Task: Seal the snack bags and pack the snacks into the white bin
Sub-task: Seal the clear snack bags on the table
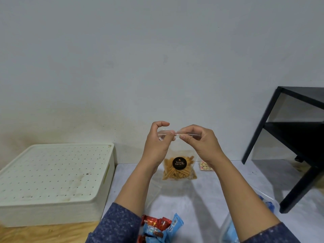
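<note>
A clear zip bag of orange snack sticks (pixel 178 170) with a round black label hangs in the air above the grey surface. My left hand (pixel 158 141) and my right hand (pixel 198 139) both pinch its top zip strip, fingertips almost touching at the middle. The white bin (pixel 52 174) sits at the left with its perforated lid on. A small bag of pale round snacks (pixel 205 166) lies behind the held bag, partly hidden by my right wrist. Red and blue wrapped snacks (pixel 157 227) lie at the bottom between my forearms.
A black metal shelf frame (pixel 289 137) stands at the right, one leg reaching down to the grey surface. A clear bag with blue packets (pixel 268 204) lies by that leg. Wood flooring shows at the bottom left. A plain wall fills the background.
</note>
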Motion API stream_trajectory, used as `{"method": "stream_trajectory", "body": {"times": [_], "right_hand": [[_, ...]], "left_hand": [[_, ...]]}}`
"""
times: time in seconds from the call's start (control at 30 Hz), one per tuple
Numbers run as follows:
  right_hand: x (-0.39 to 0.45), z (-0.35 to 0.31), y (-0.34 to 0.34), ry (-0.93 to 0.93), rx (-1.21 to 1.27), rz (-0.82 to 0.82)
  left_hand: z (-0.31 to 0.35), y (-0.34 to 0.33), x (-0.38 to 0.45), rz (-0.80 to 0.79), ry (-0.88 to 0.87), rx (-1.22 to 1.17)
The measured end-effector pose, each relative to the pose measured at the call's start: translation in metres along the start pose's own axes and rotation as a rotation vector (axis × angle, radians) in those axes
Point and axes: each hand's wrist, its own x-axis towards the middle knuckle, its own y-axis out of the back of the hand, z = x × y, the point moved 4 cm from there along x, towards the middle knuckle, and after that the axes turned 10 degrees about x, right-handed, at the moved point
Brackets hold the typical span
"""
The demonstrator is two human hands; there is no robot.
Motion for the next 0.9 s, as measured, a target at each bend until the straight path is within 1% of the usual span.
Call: {"method": "stream_trajectory", "body": {"times": [0.17, 0.27, 0.4, 0.57, 0.77, 0.9], "right_hand": [[-0.002, -0.002, -0.008, 0.037, 0.031, -0.001], [-0.001, -0.001, -0.013, 0.032, 0.032, 0.001], [0.002, 0.005, -0.017, 0.018, 0.016, 0.074], [0.002, 0.017, -0.025, -0.011, 0.014, 0.157], [0.001, 0.023, -0.033, -0.028, 0.019, 0.205], [-0.002, 0.031, -0.027, -0.023, -0.029, 0.142]], "left_hand": [[-0.008, 0.005, 0.002, 0.004, 0.01, -0.013], [-0.013, 0.008, 0.003, 0.002, -0.021, 0.003], [-0.021, 0.014, 0.009, 0.014, -0.073, 0.117], [-0.029, 0.023, 0.015, -0.003, -0.099, 0.204], [-0.044, 0.025, 0.025, -0.021, -0.095, 0.175], [-0.054, 0.022, 0.037, 0.038, -0.033, 0.106]]}}
